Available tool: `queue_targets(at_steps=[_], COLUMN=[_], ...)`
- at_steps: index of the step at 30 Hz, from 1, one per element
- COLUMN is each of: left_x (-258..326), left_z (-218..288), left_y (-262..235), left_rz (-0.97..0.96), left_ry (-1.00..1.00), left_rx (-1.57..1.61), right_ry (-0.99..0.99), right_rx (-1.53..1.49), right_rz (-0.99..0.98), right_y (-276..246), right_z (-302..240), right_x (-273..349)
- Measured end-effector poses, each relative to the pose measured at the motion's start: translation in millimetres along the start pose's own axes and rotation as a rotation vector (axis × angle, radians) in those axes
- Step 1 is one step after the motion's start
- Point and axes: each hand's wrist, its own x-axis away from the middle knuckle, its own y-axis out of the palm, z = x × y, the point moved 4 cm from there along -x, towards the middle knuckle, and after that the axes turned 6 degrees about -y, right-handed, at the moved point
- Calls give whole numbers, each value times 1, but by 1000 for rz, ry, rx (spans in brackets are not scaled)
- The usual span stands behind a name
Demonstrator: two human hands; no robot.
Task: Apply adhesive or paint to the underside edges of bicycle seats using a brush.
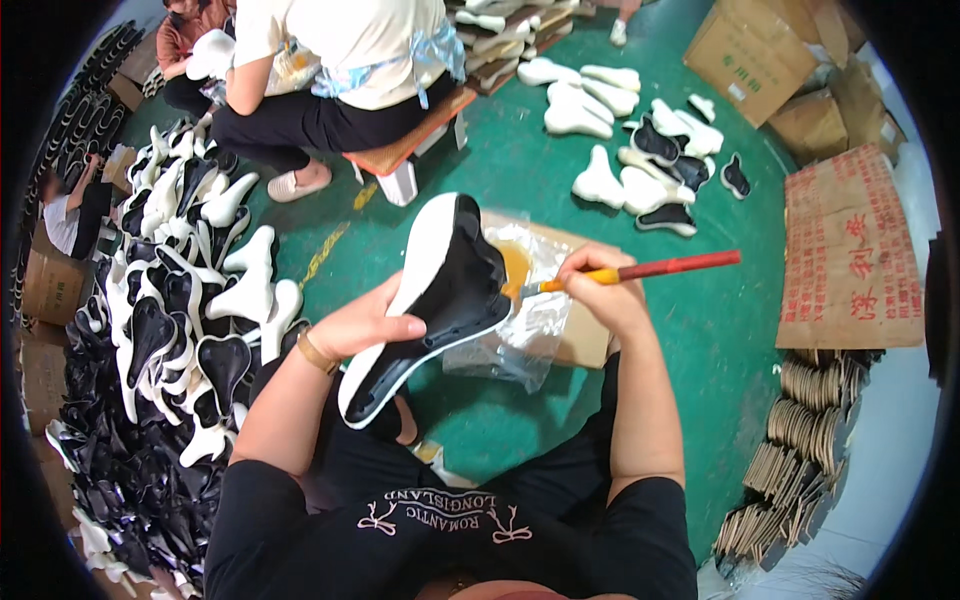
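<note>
The left hand [365, 325] curls closed around a black-and-white moulded bicycle saddle [435, 300], tilted upward, while the right hand [600, 290] pinches a red-handled brush [640, 270] against its rim.

A green floor [720, 330] is carrying everything here. A heap of black-and-white saddles [170, 330] is lying on its left side. White saddles [600, 100], cardboard boxes [760, 50] and a flat cardboard sheet [850, 250] are lying farther right.
</note>
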Motion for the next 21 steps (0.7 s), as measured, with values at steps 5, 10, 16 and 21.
queue_targets(at_steps=[5, 10, 16, 21], left_x=[-2, 0, 5, 8], left_z=[-1, -1, -7, -7], left_y=[-7, -12, -23, -22], left_rz=[87, 193, 303, 325], left_ry=[44, 59, 3, 26], left_rx=[-282, -163, 116, 195], right_ry=[73, -13, -9, 22], right_rx=[39, -254, -106, -165], right_rz=[39, 203, 154, 160], right_y=[5, -2, 6, 9], right_z=[8, 20, 36, 38], right_x=[-3, -8, -11, -7])
